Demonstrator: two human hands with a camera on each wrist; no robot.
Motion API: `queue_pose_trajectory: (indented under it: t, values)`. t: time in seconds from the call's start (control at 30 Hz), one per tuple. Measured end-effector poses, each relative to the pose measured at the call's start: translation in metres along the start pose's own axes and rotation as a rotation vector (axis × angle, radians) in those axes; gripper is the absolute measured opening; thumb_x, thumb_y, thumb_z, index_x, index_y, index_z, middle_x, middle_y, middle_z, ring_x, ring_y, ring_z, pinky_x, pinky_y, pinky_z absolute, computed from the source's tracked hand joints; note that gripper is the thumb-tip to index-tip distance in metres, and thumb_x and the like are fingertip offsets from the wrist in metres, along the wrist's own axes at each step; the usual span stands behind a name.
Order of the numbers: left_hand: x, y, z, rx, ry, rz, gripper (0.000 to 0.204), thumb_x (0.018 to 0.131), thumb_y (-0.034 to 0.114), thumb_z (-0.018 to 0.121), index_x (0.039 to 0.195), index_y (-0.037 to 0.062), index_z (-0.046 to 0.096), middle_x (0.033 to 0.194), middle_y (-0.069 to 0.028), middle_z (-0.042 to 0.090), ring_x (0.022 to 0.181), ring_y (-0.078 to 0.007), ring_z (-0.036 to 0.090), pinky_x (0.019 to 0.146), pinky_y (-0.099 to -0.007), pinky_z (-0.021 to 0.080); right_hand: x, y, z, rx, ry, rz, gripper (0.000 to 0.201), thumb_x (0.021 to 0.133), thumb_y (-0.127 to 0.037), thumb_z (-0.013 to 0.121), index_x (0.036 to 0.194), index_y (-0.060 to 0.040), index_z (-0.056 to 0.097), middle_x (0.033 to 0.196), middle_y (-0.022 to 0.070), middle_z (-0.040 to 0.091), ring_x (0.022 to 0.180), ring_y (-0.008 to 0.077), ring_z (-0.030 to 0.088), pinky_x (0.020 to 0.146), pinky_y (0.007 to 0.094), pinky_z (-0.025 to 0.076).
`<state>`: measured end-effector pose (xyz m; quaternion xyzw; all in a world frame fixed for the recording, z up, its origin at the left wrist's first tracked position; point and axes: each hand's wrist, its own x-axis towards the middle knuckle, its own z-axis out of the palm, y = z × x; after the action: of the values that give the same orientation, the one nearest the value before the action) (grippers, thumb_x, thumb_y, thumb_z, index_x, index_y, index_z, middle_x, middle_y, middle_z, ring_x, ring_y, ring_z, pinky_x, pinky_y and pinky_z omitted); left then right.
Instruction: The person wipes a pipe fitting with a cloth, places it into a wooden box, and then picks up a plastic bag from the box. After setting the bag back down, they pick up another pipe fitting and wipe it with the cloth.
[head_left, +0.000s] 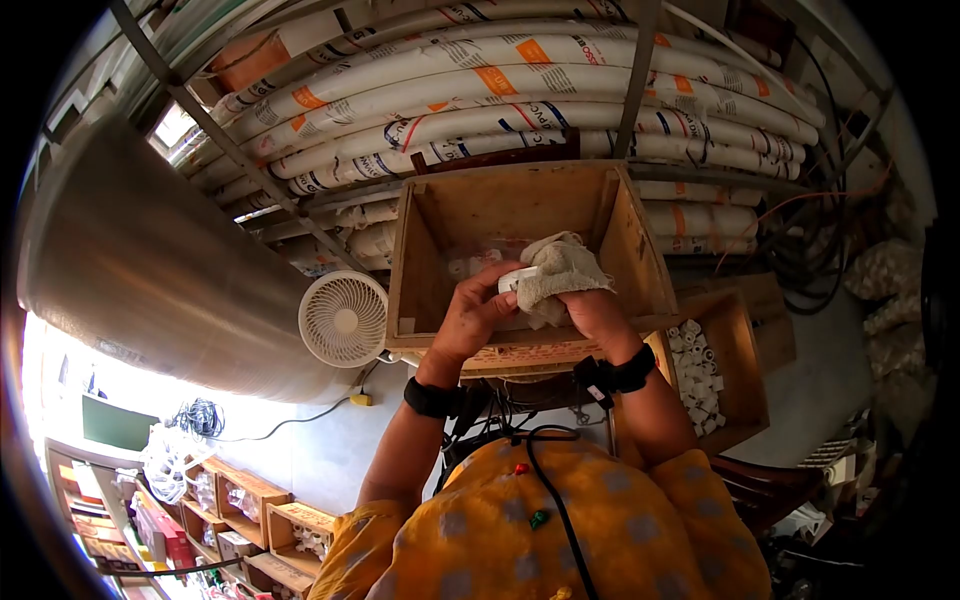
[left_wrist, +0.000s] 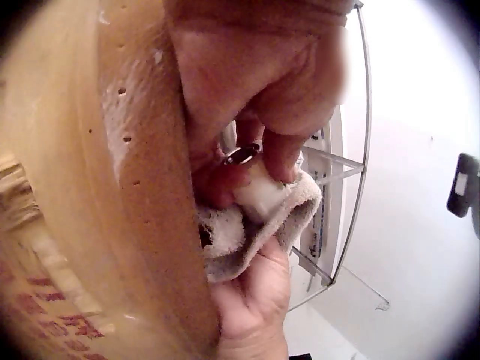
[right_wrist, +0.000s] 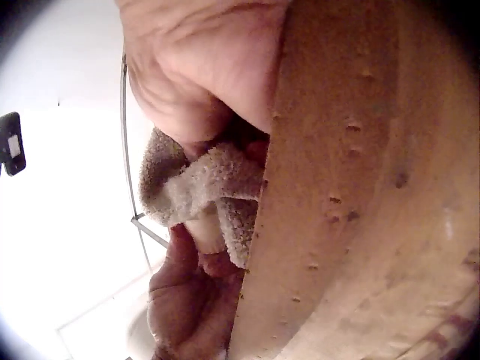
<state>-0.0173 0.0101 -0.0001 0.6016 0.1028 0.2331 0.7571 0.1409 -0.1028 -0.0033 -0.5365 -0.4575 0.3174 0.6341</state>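
Through the head view I had the white piece (head_left: 517,279) in the middle, above the near part of a wooden box (head_left: 640,265). The left hand (head_left: 468,318) pinched it between thumb and fingers, set narrow around it. At 3 o'clock of the piece, the right hand (head_left: 598,315) gripped a rough, greyish cloth (head_left: 566,272), which was wrapped over the end of the piece; some of those fingers I could not see under the folds. In the left wrist view I saw the cloth's edge curved around the piece.

Inside the box, toward 10 o'clock, I made out clear plastic (head_left: 474,262) around whitish things too blurred to name. A round white fan (head_left: 345,318) stood between 8 and 9 o'clock, just beside the box. At 4 o'clock I saw a 2nd wooden box (head_left: 747,385), holding many small white fittings (head_left: 697,385). Long white pipes (head_left: 490,82) lay stacked at 12 o'clock, and a large metallic cylinder (head_left: 170,235) filled the 9 o'clock side.
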Motion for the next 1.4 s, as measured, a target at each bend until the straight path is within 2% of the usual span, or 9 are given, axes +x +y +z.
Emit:
queue_pose_trajectory:
  t: [0.17, 0.33, 0.67, 0.77, 0.87, 0.97, 1.13, 1.27, 1.4]
  values:
    - [0.0, 0.001, 0.0, -0.097, 0.046, -0.012, 0.038, 0.086, 0.013, 0.061, 0.121, 0.004, 0.053, 0.103, -0.0023, 0.059, 0.089, -0.0107, 0.055, 0.074, -0.0227, 0.046, 0.002, 0.015, -0.003, 0.26, -0.025, 0.052, 0.032, 0.084, -0.013, 0.064, 0.114, -0.0051, 0.056, 0.111, 0.0039, 0.059, 0.1, 0.014, 0.055, 0.087, 0.0285, 0.044]
    - [-0.001, 0.004, -0.004, -0.285, -0.014, -0.082, 0.036, 0.086, 0.012, 0.06, 0.121, 0.0041, 0.053, 0.103, -0.0034, 0.06, 0.086, -0.0119, 0.056, 0.071, -0.0245, 0.045, 0.0, 0.013, -0.001, 0.165, -0.023, -0.028, 0.035, 0.085, -0.015, 0.064, 0.117, -0.0065, 0.054, 0.115, 0.0039, 0.057, 0.103, 0.0145, 0.054, 0.088, 0.0291, 0.044]
    - [-0.002, 0.004, 0.003, -0.057, -0.005, -0.052, 0.035, 0.086, 0.011, 0.061, 0.12, 0.0045, 0.054, 0.098, -0.0002, 0.058, 0.078, -0.0066, 0.05, 0.065, -0.0206, 0.042, -0.002, 0.006, 0.001, -0.1, -0.036, -0.055, 0.033, 0.09, -0.016, 0.058, 0.12, -0.0052, 0.051, 0.117, 0.0047, 0.056, 0.106, 0.015, 0.051, 0.091, 0.0301, 0.042]
    - [-0.003, 0.002, 0.002, -0.042, 0.017, -0.02, 0.035, 0.087, 0.011, 0.06, 0.121, 0.0032, 0.053, 0.099, -0.0016, 0.059, 0.082, -0.0081, 0.052, 0.07, -0.0229, 0.045, -0.001, 0.004, 0.002, -0.01, -0.045, -0.034, 0.031, 0.09, -0.016, 0.056, 0.119, -0.0052, 0.051, 0.117, 0.005, 0.055, 0.107, 0.0149, 0.051, 0.091, 0.0297, 0.042]
    - [-0.003, 0.004, 0.005, -0.08, 0.051, 0.007, 0.034, 0.087, 0.011, 0.06, 0.12, 0.0035, 0.054, 0.098, -0.002, 0.059, 0.081, -0.0081, 0.052, 0.069, -0.0228, 0.046, 0.001, 0.017, -0.001, 0.297, -0.072, 0.062, 0.032, 0.09, -0.016, 0.057, 0.12, -0.0053, 0.051, 0.117, 0.0053, 0.055, 0.108, 0.0151, 0.05, 0.091, 0.0294, 0.041]
    - [-0.002, 0.002, 0.004, -0.158, 0.061, 0.03, 0.034, 0.087, 0.013, 0.061, 0.119, 0.0041, 0.055, 0.098, -0.0026, 0.06, 0.08, -0.0089, 0.053, 0.066, -0.0227, 0.045, -0.001, 0.026, -0.005, 0.299, -0.09, 0.028, 0.036, 0.089, -0.016, 0.059, 0.122, -0.0059, 0.049, 0.12, 0.0054, 0.053, 0.109, 0.0148, 0.05, 0.092, 0.029, 0.041]
    - [-0.002, 0.0, -0.004, -0.282, -0.004, -0.043, 0.035, 0.086, 0.013, 0.062, 0.119, 0.0043, 0.055, 0.101, -0.0031, 0.06, 0.082, -0.0105, 0.054, 0.068, -0.0235, 0.044, -0.009, 0.03, -0.006, -0.002, -0.062, -0.058, 0.042, 0.089, -0.017, 0.059, 0.127, -0.0063, 0.045, 0.127, 0.0074, 0.05, 0.115, 0.0198, 0.048, 0.096, 0.0326, 0.039]
    - [-0.003, 0.0, 0.0, -0.068, 0.02, -0.069, 0.037, 0.084, 0.012, 0.064, 0.119, 0.0035, 0.055, 0.104, -0.0022, 0.059, 0.09, -0.0107, 0.054, 0.077, -0.0251, 0.045, -0.011, 0.062, -0.018, -0.413, -0.064, -0.225, 0.044, 0.088, -0.017, 0.058, 0.128, -0.0062, 0.044, 0.13, 0.0129, 0.048, 0.12, 0.0283, 0.044, 0.099, 0.0374, 0.037]
    - [-0.001, -0.004, -0.002, 0.043, -0.008, 0.0, 0.038, 0.084, 0.013, 0.065, 0.119, 0.003, 0.054, 0.106, -0.0015, 0.058, 0.095, -0.0104, 0.053, 0.082, -0.0252, 0.045, -0.011, 0.055, -0.016, -0.551, -0.031, -0.207, 0.042, 0.088, -0.016, 0.057, 0.127, -0.0061, 0.045, 0.129, 0.0153, 0.047, 0.12, 0.0312, 0.044, 0.099, 0.0388, 0.037]
